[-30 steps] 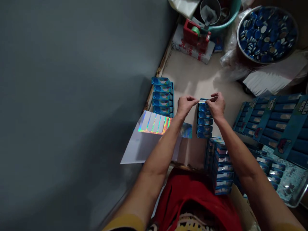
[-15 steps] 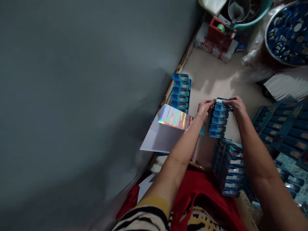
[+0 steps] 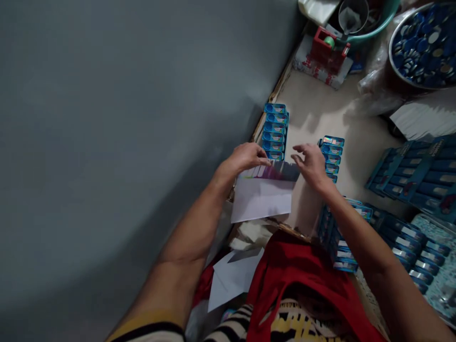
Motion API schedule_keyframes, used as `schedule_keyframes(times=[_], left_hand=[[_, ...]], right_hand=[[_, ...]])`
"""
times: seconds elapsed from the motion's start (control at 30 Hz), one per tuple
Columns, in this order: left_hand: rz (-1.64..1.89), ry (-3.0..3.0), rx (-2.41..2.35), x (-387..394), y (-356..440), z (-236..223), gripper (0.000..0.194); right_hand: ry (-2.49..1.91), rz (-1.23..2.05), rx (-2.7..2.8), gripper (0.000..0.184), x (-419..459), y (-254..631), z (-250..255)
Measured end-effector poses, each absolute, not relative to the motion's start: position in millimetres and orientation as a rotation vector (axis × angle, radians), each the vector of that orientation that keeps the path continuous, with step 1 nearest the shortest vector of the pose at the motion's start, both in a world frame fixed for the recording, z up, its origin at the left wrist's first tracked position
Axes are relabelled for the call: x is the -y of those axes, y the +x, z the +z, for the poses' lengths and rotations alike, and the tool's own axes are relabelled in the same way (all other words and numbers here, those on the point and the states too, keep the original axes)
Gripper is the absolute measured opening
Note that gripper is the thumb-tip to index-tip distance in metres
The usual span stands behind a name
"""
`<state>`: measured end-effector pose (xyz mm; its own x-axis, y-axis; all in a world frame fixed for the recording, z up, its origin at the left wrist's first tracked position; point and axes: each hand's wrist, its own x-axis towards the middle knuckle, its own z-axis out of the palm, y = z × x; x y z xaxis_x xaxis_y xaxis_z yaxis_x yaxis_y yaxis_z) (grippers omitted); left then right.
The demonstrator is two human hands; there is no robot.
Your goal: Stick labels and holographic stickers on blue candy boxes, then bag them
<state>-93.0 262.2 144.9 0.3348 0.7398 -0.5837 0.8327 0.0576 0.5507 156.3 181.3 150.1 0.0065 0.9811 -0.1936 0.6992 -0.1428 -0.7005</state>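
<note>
My left hand [image 3: 248, 156] is closed at the upper left edge of a sheet of shiny rainbow-foil stickers [image 3: 281, 171]. The sheet has a white backing [image 3: 263, 197] that hangs toward me. Close to the sheet's upper right corner is my right hand [image 3: 310, 164], its thumb and fingers apart. Just beyond my right hand stands a row of small blue boxes [image 3: 331, 151], with a shiny sticker [image 3: 334, 141] on the farthest one. Another row of blue boxes [image 3: 274, 128] lies along the wall side, partly hidden behind the sheet.
A grey wall [image 3: 124, 118] borders the table [image 3: 306, 99] on the left. Farther back are a red tape dispenser [image 3: 326, 47], a teal basin [image 3: 386, 21] and a tub of blue caps [image 3: 423, 47]. More blue boxes are stacked on the right [image 3: 420, 171] and near me [image 3: 342, 237].
Both hands have left the row of blue boxes and moved left to the sticker sheet. The sheet has turned and its white backing now faces me more squarely.
</note>
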Motion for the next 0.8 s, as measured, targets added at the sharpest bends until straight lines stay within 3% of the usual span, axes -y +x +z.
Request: schedule_keyframes(times=[0.27, 0.57, 0.8], left_hand=[[0.041, 1.542, -1.225, -262.7, -102.0, 178.7, 0.014], [0.132, 1.202, -1.250, -236.7, -110.8, 170.4, 0.020], [0.168, 1.157, -1.258, -210.3, -118.3, 177.2, 0.017]], right_hand=[[-1.833, 0.698, 2.032, 0.034, -169.6, 83.8, 158.7], [-1.756, 0.592, 2.237, 0.050, -131.9, 67.6, 155.7], [-1.728, 0.630, 2.304, 0.039, -102.8, 73.3, 172.1]])
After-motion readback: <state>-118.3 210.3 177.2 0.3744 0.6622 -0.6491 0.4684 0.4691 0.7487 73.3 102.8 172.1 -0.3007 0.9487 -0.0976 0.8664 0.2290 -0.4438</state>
